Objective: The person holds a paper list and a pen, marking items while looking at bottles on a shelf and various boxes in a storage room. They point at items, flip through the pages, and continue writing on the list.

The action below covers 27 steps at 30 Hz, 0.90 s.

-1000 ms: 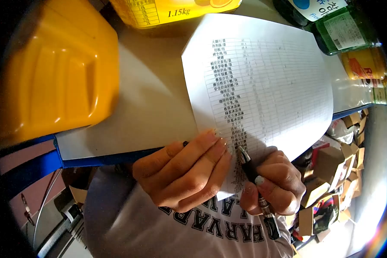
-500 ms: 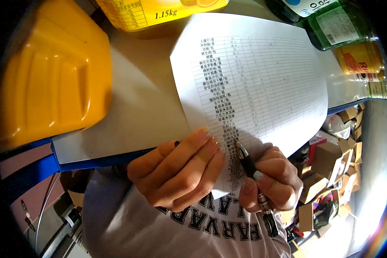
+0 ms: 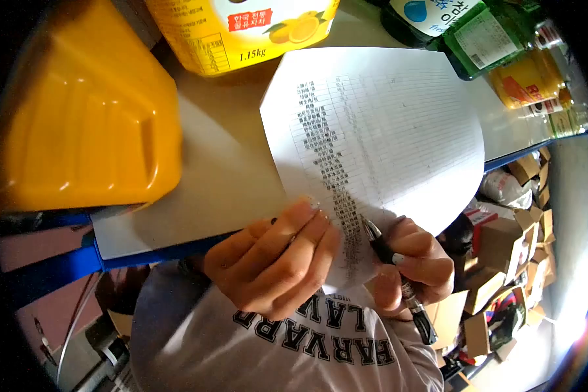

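A printed sheet (image 3: 411, 144) with a table of rows lies partly on the table, its lower end reaching past the table edge. My left hand (image 3: 277, 258) has its fingers pressed together at the sheet's lower left edge, pinching it, with the thumb hidden. In my right hand (image 3: 415, 264) is a black and silver pen (image 3: 380, 247), gripped between thumb and fingers. Its tip points at the printed text in the lower part of the sheet.
A big yellow container (image 3: 91, 124) stands at the left of the table (image 3: 222, 144). Behind the sheet is a yellow 1.15kg package (image 3: 242, 36). Green bottles (image 3: 483, 39) and an orange-labelled jar (image 3: 526, 81) stand at the back right. Cardboard boxes (image 3: 500, 245) fill the floor at right.
The view has shifted, so the table items and the upper sheet appear lower. Both hands keep their holds, and the pen tip has moved very slightly right and down in view.
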Each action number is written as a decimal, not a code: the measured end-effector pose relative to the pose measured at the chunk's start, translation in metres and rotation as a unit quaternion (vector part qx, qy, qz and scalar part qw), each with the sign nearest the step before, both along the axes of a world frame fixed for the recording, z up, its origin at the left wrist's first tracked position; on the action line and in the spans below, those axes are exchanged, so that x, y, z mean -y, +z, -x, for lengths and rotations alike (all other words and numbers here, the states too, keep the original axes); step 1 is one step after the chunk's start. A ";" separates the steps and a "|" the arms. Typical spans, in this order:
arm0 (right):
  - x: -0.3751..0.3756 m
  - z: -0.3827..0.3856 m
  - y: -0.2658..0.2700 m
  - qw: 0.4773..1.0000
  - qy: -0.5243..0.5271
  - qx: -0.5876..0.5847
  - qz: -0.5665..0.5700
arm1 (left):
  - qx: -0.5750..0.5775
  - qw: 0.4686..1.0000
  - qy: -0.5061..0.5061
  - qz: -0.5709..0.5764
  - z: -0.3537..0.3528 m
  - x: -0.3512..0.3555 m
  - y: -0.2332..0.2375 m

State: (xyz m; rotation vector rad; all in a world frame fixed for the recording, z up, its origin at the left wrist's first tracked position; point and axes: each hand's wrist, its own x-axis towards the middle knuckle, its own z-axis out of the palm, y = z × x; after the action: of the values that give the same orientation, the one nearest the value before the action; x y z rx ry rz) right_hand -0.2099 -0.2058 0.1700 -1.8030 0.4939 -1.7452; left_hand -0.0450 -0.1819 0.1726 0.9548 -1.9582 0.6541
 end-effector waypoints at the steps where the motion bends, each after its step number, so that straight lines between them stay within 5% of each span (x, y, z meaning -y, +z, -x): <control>1: 0.001 0.002 -0.002 1.000 0.001 -0.001 0.004 | -0.002 1.000 0.011 -0.006 0.003 -0.001 0.000; 27: 0.016 -0.004 0.000 0.983 -0.091 -0.057 0.152 | 0.026 1.000 0.007 0.007 0.007 -0.004 -0.002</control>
State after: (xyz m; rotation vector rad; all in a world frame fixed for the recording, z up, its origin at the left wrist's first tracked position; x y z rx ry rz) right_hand -0.2057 -0.2218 0.1704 -2.1368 0.4721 -1.9335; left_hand -0.0515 -0.1779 0.1705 0.9524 -1.9919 0.7065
